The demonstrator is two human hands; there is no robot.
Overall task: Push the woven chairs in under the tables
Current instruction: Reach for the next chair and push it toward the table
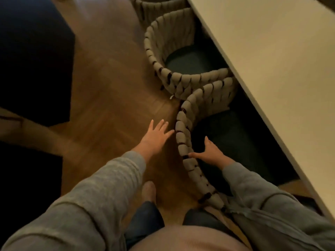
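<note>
The nearest woven chair [183, 138] has a thick beige braided back and a dark seat, partly under the pale table [272, 57] on the right. My right hand [211, 151] rests on the inner side of its back rim, thumb up and fingers against the weave. My left hand [156, 136] is open with fingers spread, just left of the rim, not touching it. A second woven chair [163, 69] stands beyond, touching the first, its seat tucked under the table edge. A third chair back [154, 6] shows at the top.
Wooden parquet floor [112, 84] runs left of the chairs. Dark furniture or rug [34, 57] fills the left side. My foot [149, 192] stands on the floor close to the nearest chair.
</note>
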